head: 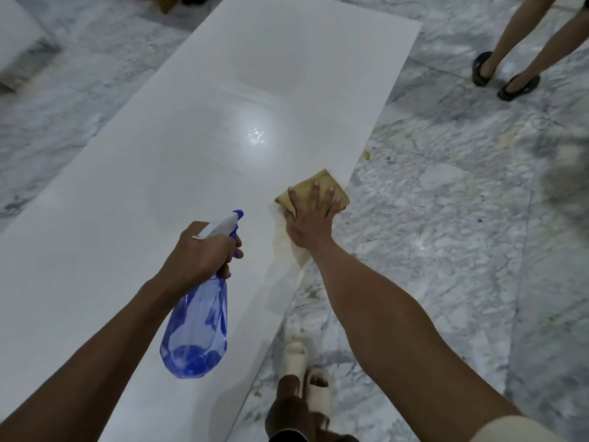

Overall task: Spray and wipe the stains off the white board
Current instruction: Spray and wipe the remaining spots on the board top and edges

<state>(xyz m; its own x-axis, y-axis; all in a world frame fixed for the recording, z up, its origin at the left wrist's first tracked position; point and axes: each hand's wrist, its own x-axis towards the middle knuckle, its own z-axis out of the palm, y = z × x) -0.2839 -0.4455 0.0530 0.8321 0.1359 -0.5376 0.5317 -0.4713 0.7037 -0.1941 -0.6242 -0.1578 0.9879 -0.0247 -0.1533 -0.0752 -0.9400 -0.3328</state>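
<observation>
White board [197,161] lies flat on marble floor [446,218]. Right hand [310,218], fingers flat, presses cloth [314,193] at board's 3 o'clock edge; brownish smear [288,247] remains beneath the wrist. Left hand [200,253] grips spray bottle [199,320]. Wiping looks partly done.
</observation>
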